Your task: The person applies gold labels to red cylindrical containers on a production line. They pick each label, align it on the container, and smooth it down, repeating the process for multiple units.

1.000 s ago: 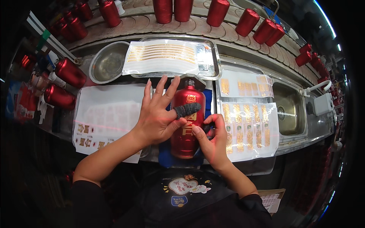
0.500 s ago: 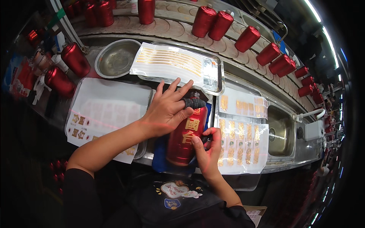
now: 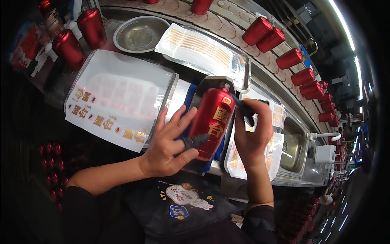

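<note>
A glossy red bottle [image 3: 206,118] with raised gold characters and a small gold emblem lies tilted before me, neck pointing away, against a dark cradle [image 3: 199,90] on a blue cloth. My left hand [image 3: 160,152] is at its lower left with fingers spread; a black cover on one finger reaches over the bottle's side. By the bottle's upper right, my right hand [image 3: 256,136] has its fingers bent together around something dark and narrow, too blurred to name. Left of the bottle lies a white sheet [image 3: 118,79] with gold character stickers along its near edge.
Beyond the bottle, a sheet of gold strips [image 3: 195,44] rests on a metal tray [image 3: 245,77]. A metal bowl [image 3: 116,38] stands at its left. More gold stickers [image 3: 278,116] lie right, before a sink [image 3: 298,166]. Red bottles [image 3: 258,30] line the conveyor; two [image 3: 92,26] stand far left.
My left hand has come down from the bottle's neck to its lower left side. My right hand has risen from the lower right to beside the neck. The whole view has shifted.
</note>
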{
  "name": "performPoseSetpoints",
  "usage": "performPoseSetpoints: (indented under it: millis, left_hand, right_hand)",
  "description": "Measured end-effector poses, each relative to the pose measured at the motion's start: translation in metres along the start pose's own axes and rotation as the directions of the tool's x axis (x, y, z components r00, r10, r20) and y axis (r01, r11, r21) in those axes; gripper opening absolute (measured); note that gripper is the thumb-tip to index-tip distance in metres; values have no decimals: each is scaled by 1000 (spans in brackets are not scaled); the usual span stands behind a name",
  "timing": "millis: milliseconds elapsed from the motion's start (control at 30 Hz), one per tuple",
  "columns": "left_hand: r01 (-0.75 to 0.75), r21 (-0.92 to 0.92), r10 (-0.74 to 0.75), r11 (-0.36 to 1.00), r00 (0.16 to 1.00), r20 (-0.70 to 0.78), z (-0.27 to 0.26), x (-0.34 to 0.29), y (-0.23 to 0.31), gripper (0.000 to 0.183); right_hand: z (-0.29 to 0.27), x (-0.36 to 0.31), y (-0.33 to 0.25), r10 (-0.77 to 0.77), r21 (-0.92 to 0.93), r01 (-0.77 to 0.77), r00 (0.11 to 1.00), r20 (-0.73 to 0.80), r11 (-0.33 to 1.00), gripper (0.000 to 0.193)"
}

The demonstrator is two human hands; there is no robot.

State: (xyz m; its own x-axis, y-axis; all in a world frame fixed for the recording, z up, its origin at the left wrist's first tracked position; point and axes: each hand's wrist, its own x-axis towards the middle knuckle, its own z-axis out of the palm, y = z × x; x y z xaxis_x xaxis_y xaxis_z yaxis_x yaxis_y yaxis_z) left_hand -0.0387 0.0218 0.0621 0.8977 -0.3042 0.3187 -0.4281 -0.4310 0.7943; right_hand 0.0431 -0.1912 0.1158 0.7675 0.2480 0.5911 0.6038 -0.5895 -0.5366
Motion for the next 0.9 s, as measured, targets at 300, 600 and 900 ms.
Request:
performPoseSetpoints:
  millis: [300, 600, 900]
  left_hand:
    - [375, -670, -469, 641, 882, 45, 15, 18, 3, 38]
    - [395, -722, -485, 569, 870, 94, 35, 46, -15, 45]
    - [505, -509, -518, 697, 846, 130, 38, 41, -47, 63]
  right_hand:
    - [-14, -46, -31, -226, 86, 210, 932, 285, 974, 29]
    - [20, -88, 18, 813, 535, -724, 571, 113, 434, 25]
    - [53, -112, 37, 753, 529, -684, 647, 122, 502, 18]
